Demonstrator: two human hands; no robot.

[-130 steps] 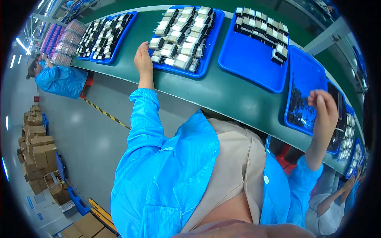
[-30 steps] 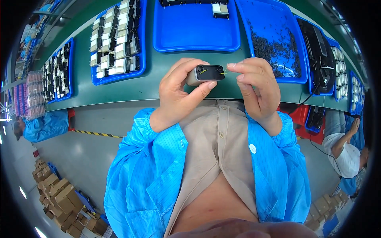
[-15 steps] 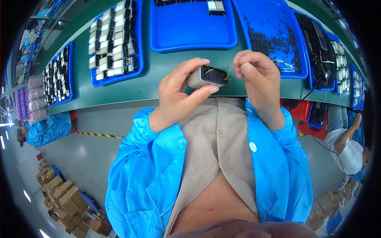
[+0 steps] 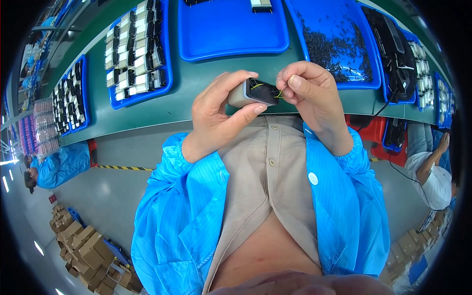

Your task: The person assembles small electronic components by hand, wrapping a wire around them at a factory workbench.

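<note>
A small box-shaped beige housing (image 4: 238, 97) with a black end (image 4: 264, 92) is gripped between the thumb and fingers of my left hand (image 4: 210, 109), just above the front edge of the bench. Short yellow-green wires stick out of that black end. At its right side, my right hand (image 4: 317, 93) has thumb and forefinger pinched together on one thin yellow-green wire (image 4: 280, 94). Whether a tiny black piece is also between those fingertips is hidden.
Blue trays line the green bench (image 4: 206, 73). One tray (image 4: 169, 81) carries rows of similar housings; the middle tray (image 4: 231, 55) has a few at its far end. Many small black pieces (image 4: 339, 49) fill another, beside a black device (image 4: 396, 59) with a cable. Co-workers sit on both sides.
My right hand has moved left to the housing, and its fingers have closed on the wire. The left hand keeps its hold. The view has shifted slightly.
</note>
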